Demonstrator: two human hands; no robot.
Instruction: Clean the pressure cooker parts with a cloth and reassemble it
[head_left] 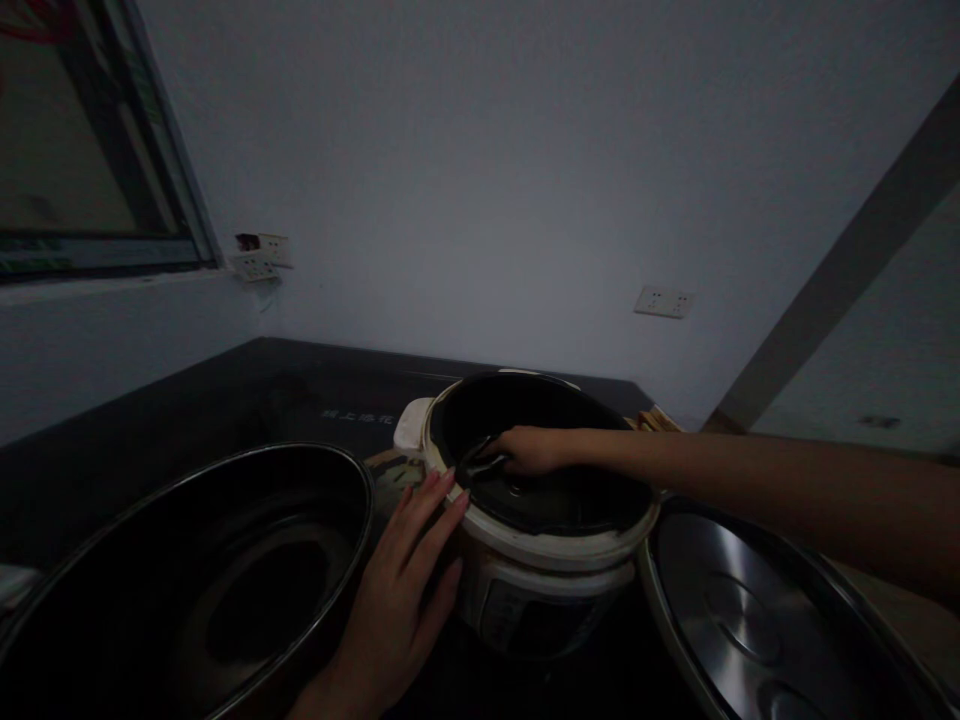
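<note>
A white electric pressure cooker [555,550] with a dark pot inside stands in the middle, its top uncovered. My left hand [409,570] rests against the left front of its rim, fingers stretched out and holding nothing. Reaching in from the right, my right hand [534,450] is inside the cooker's mouth near the left side. Its fingers are closed around a dark thing [484,458] with a pale edge. Poor light hides what that thing is, and the bottom of the pot cannot be made out.
A large black pan [277,570] sits at the left, close to my left hand. To the right lies a round shiny metal lid or pan [739,610], under my right forearm. All stand on a black tabletop [300,385] against a wall with sockets [664,302].
</note>
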